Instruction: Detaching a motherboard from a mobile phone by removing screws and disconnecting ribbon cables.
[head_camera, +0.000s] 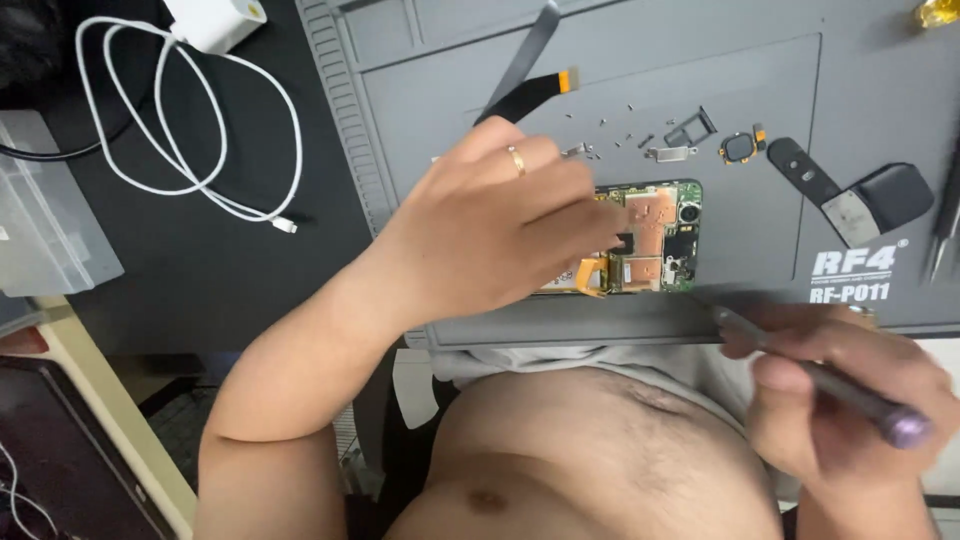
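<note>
The opened phone (650, 238) near the mat's (420, 90) front edge is pinched by the left hand (490, 235); a screwdriver (820, 378) is gripped by the right hand (840, 400).

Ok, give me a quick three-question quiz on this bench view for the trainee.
1. True or false: the left hand rests on the opened phone with its green circuit board.
2. What does the right hand hold? A) white charging cable B) slim grey tool with a purple end C) black flex ribbon
3. Fill in: the tiny loose screws lie on the grey ____ beyond the phone.

Key: 1 true. 2 B, the slim grey tool with a purple end; the white charging cable lies apart on the dark desk. 3 work mat.
</note>
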